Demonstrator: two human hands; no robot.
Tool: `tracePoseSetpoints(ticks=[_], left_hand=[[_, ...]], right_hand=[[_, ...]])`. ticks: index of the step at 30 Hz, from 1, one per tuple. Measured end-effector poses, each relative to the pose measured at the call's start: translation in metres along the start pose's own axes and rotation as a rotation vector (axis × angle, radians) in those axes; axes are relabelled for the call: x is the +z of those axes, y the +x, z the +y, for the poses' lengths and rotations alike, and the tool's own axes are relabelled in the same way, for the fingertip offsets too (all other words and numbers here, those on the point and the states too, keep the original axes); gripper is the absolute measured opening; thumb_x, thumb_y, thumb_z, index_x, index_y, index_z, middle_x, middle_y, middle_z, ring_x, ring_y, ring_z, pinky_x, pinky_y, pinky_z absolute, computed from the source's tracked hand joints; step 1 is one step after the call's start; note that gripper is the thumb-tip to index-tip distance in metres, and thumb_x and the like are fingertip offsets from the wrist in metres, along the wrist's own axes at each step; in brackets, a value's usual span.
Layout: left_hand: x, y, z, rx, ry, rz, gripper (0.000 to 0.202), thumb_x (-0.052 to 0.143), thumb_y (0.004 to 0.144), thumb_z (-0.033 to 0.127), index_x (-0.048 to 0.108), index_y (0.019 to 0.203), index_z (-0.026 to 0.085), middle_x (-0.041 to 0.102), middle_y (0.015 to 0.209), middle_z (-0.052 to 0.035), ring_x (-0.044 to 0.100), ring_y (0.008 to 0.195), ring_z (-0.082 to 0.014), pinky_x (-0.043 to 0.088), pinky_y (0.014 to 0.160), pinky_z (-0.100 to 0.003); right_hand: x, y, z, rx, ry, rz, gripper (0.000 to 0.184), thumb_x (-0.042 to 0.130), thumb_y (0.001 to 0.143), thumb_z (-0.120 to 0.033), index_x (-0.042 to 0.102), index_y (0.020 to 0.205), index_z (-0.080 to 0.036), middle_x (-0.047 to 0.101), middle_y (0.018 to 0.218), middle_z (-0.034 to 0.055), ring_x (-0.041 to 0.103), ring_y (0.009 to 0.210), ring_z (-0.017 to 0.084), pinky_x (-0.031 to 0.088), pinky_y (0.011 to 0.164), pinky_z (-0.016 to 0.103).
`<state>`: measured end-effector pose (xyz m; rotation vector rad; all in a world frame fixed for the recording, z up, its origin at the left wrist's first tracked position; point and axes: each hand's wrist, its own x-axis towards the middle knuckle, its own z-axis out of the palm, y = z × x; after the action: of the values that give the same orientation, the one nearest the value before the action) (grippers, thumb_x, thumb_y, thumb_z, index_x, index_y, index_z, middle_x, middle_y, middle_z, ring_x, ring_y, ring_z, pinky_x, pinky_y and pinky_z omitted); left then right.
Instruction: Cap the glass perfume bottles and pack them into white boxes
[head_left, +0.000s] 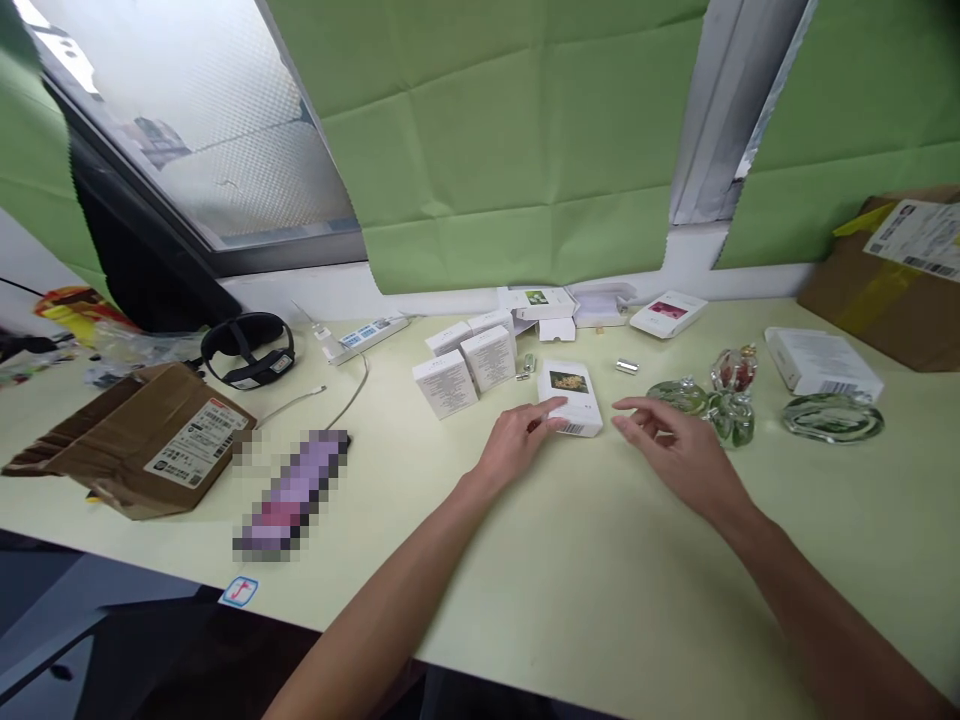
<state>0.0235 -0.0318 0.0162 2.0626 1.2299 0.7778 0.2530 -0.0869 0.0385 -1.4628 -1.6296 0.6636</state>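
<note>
A small white box [577, 408] with a yellow-flower picture lies on the table in front of me. My left hand [514, 445] is at its near left corner, index finger and thumb on the box. To the right of the box, my right hand [671, 450] hovers with thumb and fingers apart and nothing between them. Just beyond it sit a green glass ornament [731, 418] and a red-tinted glass piece [733, 370]. A short silver cylinder [627, 367] lies past my right fingertips.
Several white boxes [446, 384] stand at the back left of the hands. A clear glass dish [832, 418] and a white box [823, 362] are on the right. An opened cardboard carton [135, 440], a headset [249, 350] and a blurred phone [292, 495] occupy the left.
</note>
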Motion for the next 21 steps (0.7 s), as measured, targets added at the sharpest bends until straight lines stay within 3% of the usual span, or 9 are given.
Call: tracePoseSetpoints(ticks=[4,8,9,11,14,17,21], left_hand=[[-0.003,0.0,0.003,0.038,0.24,-0.009,0.045,0.043,0.099,0.051,0.063,0.132,0.027,0.059,0.078,-0.0013,0.05,0.067,-0.0137,0.038,0.066,-0.025],[-0.01,0.01,0.021,0.018,0.416,0.004,0.045,0.04,0.1,0.049,0.055,0.137,0.028,0.062,0.083,0.0001,0.055,0.069,-0.0132,0.041,0.064,-0.023],[-0.015,0.016,0.026,0.011,0.486,-0.019,0.042,0.038,0.101,0.046,0.058,0.133,0.027,0.065,0.087,-0.0006,0.058,0.073,-0.0134,0.043,0.066,-0.023],[-0.028,0.031,0.035,-0.016,0.628,-0.08,0.035,0.039,0.102,0.037,0.064,0.123,0.025,0.068,0.099,-0.0025,0.063,0.084,-0.0151,0.046,0.069,-0.024],[-0.051,0.059,0.039,-0.072,0.736,-0.09,0.032,0.044,0.099,0.023,0.062,0.125,0.019,0.066,0.116,-0.0089,0.063,0.102,-0.0222,0.049,0.081,-0.03],[-0.063,0.082,0.032,-0.147,0.829,-0.182,0.03,0.056,0.092,0.016,0.062,0.122,0.015,0.065,0.119,-0.0132,0.062,0.109,-0.0263,0.05,0.088,-0.036],[-0.049,0.09,0.011,-0.194,0.909,-0.312,0.032,0.06,0.094,0.032,0.059,0.12,0.015,0.062,0.12,-0.0102,0.063,0.105,-0.0215,0.054,0.089,-0.041]], right_hand=[[-0.042,-0.002,-0.02,-0.085,-0.007,0.278,0.028,0.063,0.087,-0.05,0.072,0.093,-0.024,0.071,0.084,0.0031,0.064,0.071,0.016,0.052,0.065,0.03],[-0.105,0.009,-0.027,-0.097,-0.091,0.513,0.031,0.065,0.084,-0.053,0.073,0.098,-0.026,0.07,0.082,0.0036,0.06,0.062,0.014,0.049,0.058,0.029],[-0.12,0.014,-0.024,-0.065,-0.142,0.513,0.034,0.064,0.083,-0.055,0.072,0.102,-0.027,0.07,0.082,0.0036,0.06,0.063,0.015,0.048,0.058,0.03],[-0.144,0.025,-0.013,-0.003,-0.281,0.442,0.037,0.064,0.081,-0.059,0.071,0.106,-0.032,0.073,0.09,0.0044,0.064,0.073,0.019,0.048,0.061,0.033],[-0.159,0.04,0.01,0.027,-0.375,0.15,0.048,0.064,0.078,-0.061,0.064,0.117,-0.033,0.074,0.102,0.005,0.067,0.081,0.023,0.051,0.066,0.036],[-0.153,0.049,0.032,0.023,-0.44,-0.134,0.058,0.062,0.08,-0.057,0.052,0.133,-0.033,0.072,0.116,0.0058,0.065,0.104,0.026,0.052,0.078,0.038],[-0.131,0.056,0.052,0.023,-0.5,-0.343,0.072,0.063,0.079,-0.048,0.04,0.146,-0.03,0.066,0.13,0.0079,0.062,0.113,0.029,0.05,0.087,0.04]])
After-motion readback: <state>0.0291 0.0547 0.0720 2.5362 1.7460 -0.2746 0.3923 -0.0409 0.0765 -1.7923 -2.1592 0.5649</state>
